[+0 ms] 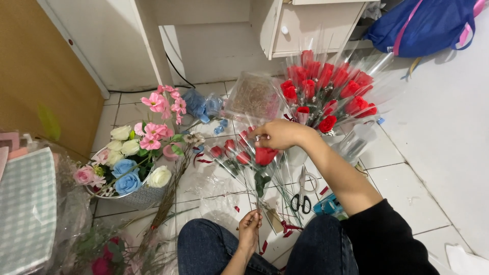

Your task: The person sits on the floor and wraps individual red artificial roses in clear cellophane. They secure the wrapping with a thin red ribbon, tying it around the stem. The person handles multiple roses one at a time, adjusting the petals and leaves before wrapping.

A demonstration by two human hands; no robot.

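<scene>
Head view, looking down at a tiled floor (397,178) between the person's knees. A single red rose (265,155) in a clear sleeve is held between both hands.

Right hand (279,134): fingers closed together over the top of the bloom and the sleeve's upper edge, pinching from above. The bloom sits just under the fingertips, at roughly 7 o'clock from the knuckles.

Left hand (249,227): fingers clamped on the lower end of the stem, close to the lap, thumb side up.

Long axis of the rose: near upright in the picture, bloom at 12 o'clock, stem end at 6 o'clock, with a slight lean of the top toward 1 o'clock. The green leaves (261,182) lie about midway between the two hands. Each hand holds one end; neither is free.

Around the hands:
- At 10 o'clock from the bloom, several wrapped red roses (230,148) are laid flat on the floor, touching one another.
- At 1 o'clock, a large standing bunch of wrapped red roses (328,86), well apart from the left hand, near the right forearm.
- At 4 o'clock from the bloom, black-handled scissors (301,196) lie on the tiles, just beside the right forearm, blades pointing to 12 o'clock.
- At 9 o'clock, a basket of pink, white and blue flowers (130,163).
- Red petal scraps are scattered on the floor near the stem end.
</scene>
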